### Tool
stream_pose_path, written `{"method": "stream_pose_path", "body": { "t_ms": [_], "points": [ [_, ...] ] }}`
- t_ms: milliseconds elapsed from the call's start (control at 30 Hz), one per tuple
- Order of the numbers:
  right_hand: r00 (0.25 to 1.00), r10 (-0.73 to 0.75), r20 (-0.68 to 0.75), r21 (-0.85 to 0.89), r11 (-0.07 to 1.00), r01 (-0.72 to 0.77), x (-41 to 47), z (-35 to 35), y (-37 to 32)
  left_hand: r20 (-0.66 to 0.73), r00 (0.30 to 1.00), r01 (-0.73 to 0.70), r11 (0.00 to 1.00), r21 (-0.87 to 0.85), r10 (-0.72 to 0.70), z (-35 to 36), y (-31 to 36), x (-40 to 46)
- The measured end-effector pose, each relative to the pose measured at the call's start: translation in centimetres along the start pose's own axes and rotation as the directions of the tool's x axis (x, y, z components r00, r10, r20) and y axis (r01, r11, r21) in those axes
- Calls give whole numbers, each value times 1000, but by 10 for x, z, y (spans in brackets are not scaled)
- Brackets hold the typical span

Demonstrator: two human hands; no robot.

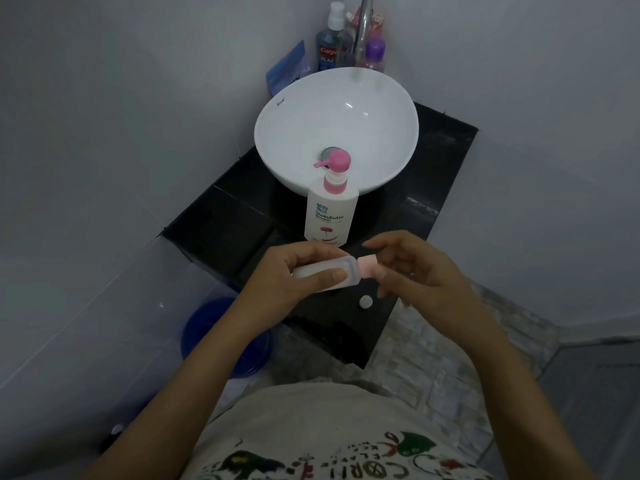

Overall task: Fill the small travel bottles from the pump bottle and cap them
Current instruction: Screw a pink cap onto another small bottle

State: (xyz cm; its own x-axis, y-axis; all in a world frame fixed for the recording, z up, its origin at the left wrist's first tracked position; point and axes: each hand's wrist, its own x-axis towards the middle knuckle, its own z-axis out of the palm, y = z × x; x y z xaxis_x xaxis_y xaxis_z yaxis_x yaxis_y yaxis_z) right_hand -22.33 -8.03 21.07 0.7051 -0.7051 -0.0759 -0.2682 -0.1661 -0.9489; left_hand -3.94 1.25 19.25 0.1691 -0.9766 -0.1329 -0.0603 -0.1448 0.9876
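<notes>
Above the counter [221,220], left hand [294,271] holds a travel bottle [332,277] sideways, steadying it; right hand's [415,271] fingers pinch its pink cap [367,266]. Pump bottle [330,216] stands just behind, within reach.

"Shokubutsu" on the pump bottle [331,214], "Colgate Plax" on the mouthwash bottle [329,51], "Kassa" on the basin [281,102]
</notes>
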Motion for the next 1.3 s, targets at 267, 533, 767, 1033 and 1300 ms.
{"method": "stream_pose_path", "body": {
  "t_ms": [267, 533, 767, 1033, 1300],
  "points": [
    [995, 41, -94, -14, 999, -43, 3, 9, -2, -12, 1000, 9, 1000, 1, -9, 0, 0, 2],
    [993, 59, -99, -3, 998, -59, 5, 8, 0, -9, 1000, 23, 999, -34, -23, 0, -2, 3],
    [999, 29, -32, 32, 999, -28, 2, 10, 5, -21, 1000, 5, 1000, -10, -6, 0, -3, 1],
    [979, 160, -123, 93, 984, -149, -5, 28, 18, -44, 999, 0, 999, 32, 1, 4, -17, -3],
    [975, -3, -221, -109, 994, -22, 3, 31, 22, -106, 994, 17, 998, 54, -12, 1, -33, -1]
  ]
}}
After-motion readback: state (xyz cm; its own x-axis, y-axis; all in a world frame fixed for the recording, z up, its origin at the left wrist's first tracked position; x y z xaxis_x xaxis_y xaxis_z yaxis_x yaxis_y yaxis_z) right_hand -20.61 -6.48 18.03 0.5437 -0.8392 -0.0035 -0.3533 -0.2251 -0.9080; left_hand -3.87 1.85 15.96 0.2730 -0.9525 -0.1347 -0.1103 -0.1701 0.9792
